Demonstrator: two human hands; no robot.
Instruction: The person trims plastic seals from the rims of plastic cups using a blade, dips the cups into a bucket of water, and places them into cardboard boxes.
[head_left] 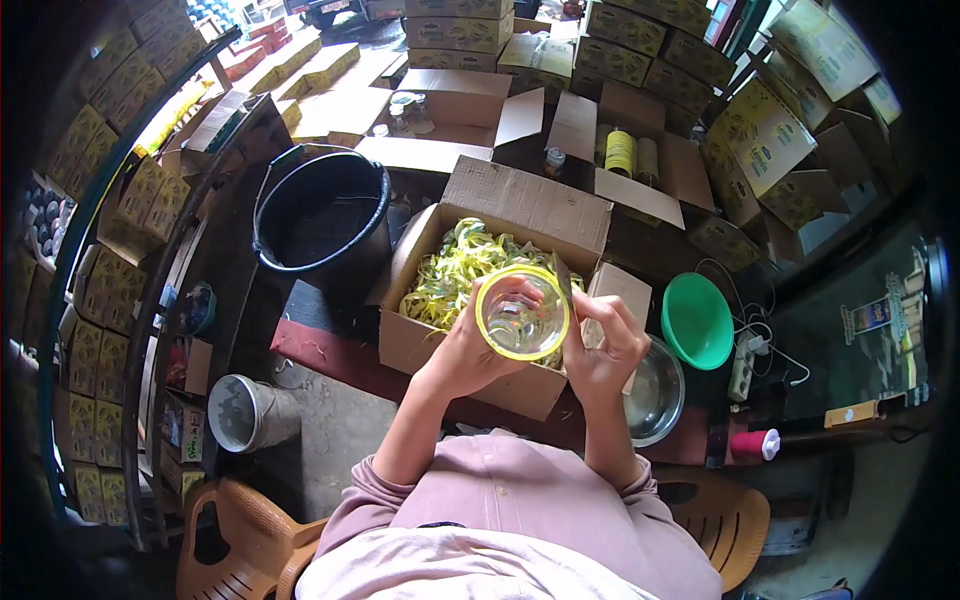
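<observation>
My left hand [462, 350] is wrapped around a clear jar [522, 318] with a yellow rim, its round end facing me. At the jar's right side, my right hand [607, 345] is closed, thumb and fingers pinched beside the rim. A thin, dark, blade-like piece [563, 275] sticks up from its fingertips; I cannot make out exactly what it is. Behind and below the jar stands an open cardboard box [470, 372] full of curled yellow-green strips [455, 270].
A black bucket [265, 235] stands left of the box; a green basin [697, 320], a metal bowl [660, 400] and a power strip [741, 368] lie right. Open cartons [460, 90] with jars are behind. A grey bucket [270, 415] and brown chair [245, 530] are low left.
</observation>
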